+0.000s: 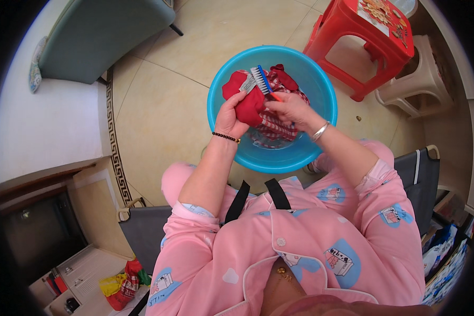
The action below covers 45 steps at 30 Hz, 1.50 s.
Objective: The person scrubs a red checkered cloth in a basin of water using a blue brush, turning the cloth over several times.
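Observation:
A round blue plastic basin [271,168] stands on the floor before my knees, with some water in its bottom. My left hand [232,116] grips a piece of red cloth [249,107], its thumb on top beside a whitish label [248,83] that bears writing. In my right hand [290,110] is a scrub brush [262,80] with a blue back, white bristles and an orange-red handle. Its bristles face left, towards the red cloth; whether they touch it I cannot tell. Below both hands, a red-and-white checked cloth [278,128] lies in the basin, partly wet.
At the upper right, a red plastic stool [341,65] bears paper and scraps, with a pale plastic stool [418,85] beside it. A grey-green chair [110,33] stands upper left. Dark grey chair fabric [412,183] flanks me. A red and yellow bag [124,286] lies lower left.

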Tool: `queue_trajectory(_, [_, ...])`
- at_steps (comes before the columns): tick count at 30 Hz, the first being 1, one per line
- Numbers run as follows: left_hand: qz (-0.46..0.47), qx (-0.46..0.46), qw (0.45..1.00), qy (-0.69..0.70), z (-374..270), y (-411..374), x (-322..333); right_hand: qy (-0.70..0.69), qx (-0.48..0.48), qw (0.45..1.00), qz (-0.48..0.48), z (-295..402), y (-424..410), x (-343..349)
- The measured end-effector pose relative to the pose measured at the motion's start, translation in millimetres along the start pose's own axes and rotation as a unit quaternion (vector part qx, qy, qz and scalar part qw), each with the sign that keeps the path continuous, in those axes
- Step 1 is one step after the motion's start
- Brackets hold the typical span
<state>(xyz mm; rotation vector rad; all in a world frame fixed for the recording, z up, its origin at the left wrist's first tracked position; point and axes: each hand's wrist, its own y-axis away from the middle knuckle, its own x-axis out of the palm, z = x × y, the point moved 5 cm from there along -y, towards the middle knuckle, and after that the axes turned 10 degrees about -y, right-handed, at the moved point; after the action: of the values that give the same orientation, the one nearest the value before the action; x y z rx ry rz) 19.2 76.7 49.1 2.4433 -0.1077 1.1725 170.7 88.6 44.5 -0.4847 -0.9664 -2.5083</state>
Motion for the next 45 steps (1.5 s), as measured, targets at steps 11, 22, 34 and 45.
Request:
queue_trajectory(11, [-0.053,0.013,0.996,-0.069,4,-10,-24,0.274,-0.221,0.919,-0.176,82,16,-30])
queue_trajectory(22, [-0.004,-0.020,0.999,-0.047,-2,-4,2,0.386,-0.370,0.807,-0.250,82,18,-30])
queue_trajectory(34, [-0.008,0.023,1.000,-0.009,-9,-1,5,0.500,-0.283,0.774,-0.265,54,2,-42])
queue_trajectory(45, [-0.010,0.041,0.999,0.035,-14,3,10,0.491,-0.276,0.787,-0.252,42,6,-37])
